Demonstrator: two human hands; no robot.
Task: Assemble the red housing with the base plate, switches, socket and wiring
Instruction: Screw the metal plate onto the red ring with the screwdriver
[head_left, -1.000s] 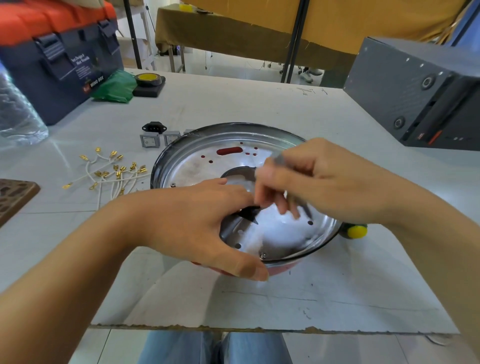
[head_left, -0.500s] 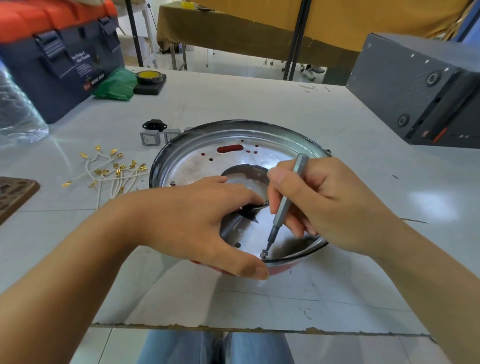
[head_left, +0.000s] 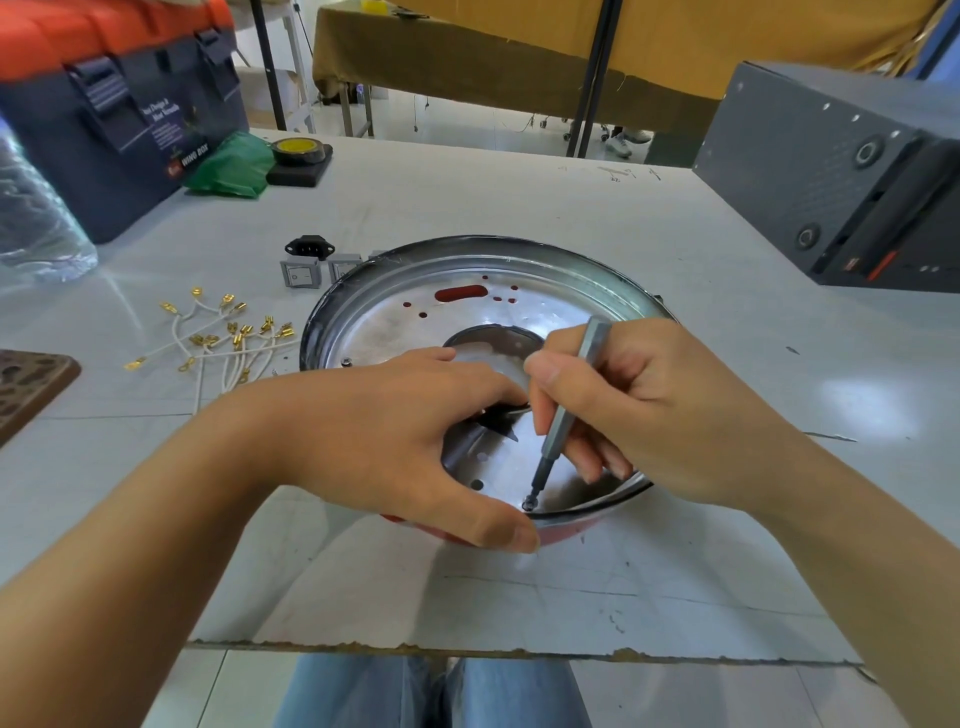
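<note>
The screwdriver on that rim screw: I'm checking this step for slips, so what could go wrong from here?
1. The screwdriver leans while its tip sits on the screw, so it could slip out and scratch the base plate.
2. The left hand has its thumb right beside that screw; a slip might jab it.
3. The right hand only pinches the thin shaft, so its grip may be weak.

left hand (head_left: 395, 447) spread flat, right hand (head_left: 649, 421) fingers curled, pinching
</note>
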